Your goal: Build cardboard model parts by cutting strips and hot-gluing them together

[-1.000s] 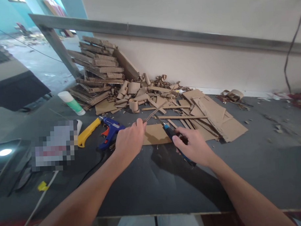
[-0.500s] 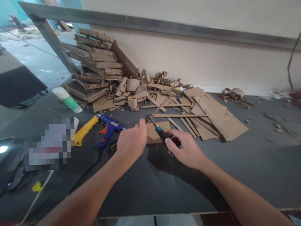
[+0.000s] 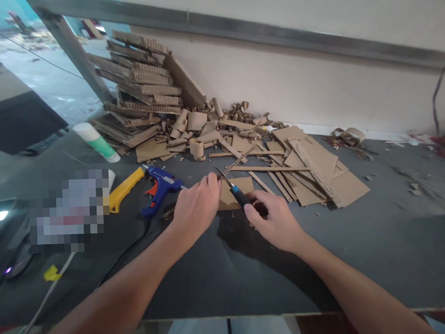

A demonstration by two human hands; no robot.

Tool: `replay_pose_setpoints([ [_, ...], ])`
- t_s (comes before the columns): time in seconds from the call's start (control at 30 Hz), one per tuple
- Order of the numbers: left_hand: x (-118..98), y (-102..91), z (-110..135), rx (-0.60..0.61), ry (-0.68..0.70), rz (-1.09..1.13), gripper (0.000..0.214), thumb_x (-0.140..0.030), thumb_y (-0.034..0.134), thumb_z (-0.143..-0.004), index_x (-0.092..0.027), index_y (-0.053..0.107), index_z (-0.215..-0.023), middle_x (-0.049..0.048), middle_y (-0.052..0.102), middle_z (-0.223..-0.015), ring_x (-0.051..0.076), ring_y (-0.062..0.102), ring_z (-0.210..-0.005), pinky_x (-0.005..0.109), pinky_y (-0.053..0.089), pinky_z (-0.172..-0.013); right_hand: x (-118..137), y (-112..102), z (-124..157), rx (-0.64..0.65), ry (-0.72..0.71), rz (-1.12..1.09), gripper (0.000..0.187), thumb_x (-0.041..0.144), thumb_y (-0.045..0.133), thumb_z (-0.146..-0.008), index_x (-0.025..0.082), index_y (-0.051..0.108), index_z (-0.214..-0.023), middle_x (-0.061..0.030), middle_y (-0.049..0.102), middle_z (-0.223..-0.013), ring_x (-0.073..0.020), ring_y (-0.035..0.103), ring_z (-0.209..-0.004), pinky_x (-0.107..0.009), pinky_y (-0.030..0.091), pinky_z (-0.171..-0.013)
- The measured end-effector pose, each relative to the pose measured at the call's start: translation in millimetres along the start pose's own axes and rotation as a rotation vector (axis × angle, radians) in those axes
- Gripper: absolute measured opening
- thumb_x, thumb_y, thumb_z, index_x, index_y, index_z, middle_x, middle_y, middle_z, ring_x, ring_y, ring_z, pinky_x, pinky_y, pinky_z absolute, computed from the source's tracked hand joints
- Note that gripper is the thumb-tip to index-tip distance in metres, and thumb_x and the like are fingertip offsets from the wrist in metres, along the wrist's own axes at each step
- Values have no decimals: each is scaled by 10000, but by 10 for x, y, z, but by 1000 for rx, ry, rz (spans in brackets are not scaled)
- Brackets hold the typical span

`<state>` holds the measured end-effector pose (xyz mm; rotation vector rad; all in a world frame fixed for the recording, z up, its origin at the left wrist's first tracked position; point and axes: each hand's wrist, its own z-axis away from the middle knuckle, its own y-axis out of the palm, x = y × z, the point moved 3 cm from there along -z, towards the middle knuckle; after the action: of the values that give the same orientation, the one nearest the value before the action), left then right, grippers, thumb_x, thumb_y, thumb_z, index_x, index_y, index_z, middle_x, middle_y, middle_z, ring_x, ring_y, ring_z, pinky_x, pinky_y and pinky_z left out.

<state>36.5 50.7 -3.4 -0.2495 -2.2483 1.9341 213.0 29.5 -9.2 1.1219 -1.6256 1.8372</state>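
My left hand point(image 3: 197, 203) is closed around a thin corrugated cardboard strip point(image 3: 241, 159). One end of the strip points away to the upper right, and a short end shows behind the wrist. In my right hand point(image 3: 272, 216) is a craft knife point(image 3: 239, 194) with a black handle and a blue collar. Its narrow blade points up and left, close to the strip by my left fingertips; whether it touches cannot be seen. Under the knife lies a small flat cardboard piece point(image 3: 231, 201) on the dark tabletop point(image 3: 211, 274).
A blue glue gun point(image 3: 161, 191) and a yellow-handled tool point(image 3: 125, 190) lie on the left, near a white-green tube point(image 3: 96, 142). Behind are stacked corrugated pieces point(image 3: 150, 77) and cardboard scraps point(image 3: 197, 121). Flat sheets and strips point(image 3: 313, 168) lie to the right.
The strip's far end has shifted slightly to the right. Both hands keep their grips, and the knife stays in nearly the same place. The view has moved a little.
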Motion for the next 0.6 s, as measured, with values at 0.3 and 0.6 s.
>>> replay_pose_setpoints([
  [0.3, -9, 72, -9, 16, 31, 13, 356, -290, 215, -1041, -158, 531, -944, 121, 681, -767, 287, 708, -676, 292, 400, -501, 68, 20, 31, -8, -74, 27, 410, 292, 462, -949, 220, 595, -1330, -44, 703, -888, -155, 654, -712, -270, 533, -640],
  [0.6, -23, 13, -33, 79, 72, -48, 357, -253, 207, -1025, -139, 542, -977, 125, 683, -801, 288, 707, -658, 314, 439, -490, 68, 33, 47, -60, -72, 26, 431, 308, 460, -955, 207, 616, -1343, -60, 710, -958, -169, 674, -783, -276, 557, -658],
])
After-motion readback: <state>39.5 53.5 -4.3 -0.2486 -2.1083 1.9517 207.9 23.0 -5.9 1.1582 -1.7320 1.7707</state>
